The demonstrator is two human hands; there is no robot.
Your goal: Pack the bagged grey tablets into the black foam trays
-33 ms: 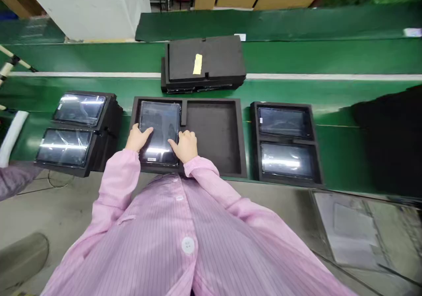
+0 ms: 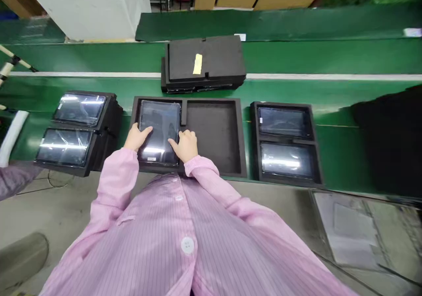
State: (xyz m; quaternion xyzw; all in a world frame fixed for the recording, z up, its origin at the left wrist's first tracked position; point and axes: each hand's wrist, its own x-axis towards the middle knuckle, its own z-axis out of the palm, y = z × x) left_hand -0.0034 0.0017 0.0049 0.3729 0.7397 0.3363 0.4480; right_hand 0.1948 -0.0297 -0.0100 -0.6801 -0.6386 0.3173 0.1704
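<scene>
A flat display panel [image 2: 161,124] with a glossy dark screen and a small white label lies in the left compartment of a black foam tray [image 2: 243,155]. My left hand [image 2: 136,138] grips the panel's left edge, its thumb on the glass and the other fingers along the side. At the right edge my right hand [image 2: 186,146] has hold in the same way, thumb over the screen, fingers bent down by the tray's divider. The fingertips are partly hidden. Nothing lies in the tray's right compartment.
Stacked foam trays with panels [image 2: 75,109] stand to the left, and another filled foam tray [image 2: 314,142] to the right. Behind is a foam stack [image 2: 220,56] bearing a yellow note [image 2: 197,64]. All rest on a green bench [image 2: 346,155]. A sleeve [image 2: 16,182] shows at far left.
My left hand has shifted very slightly to the left. The panel and my right hand look unmoved.
</scene>
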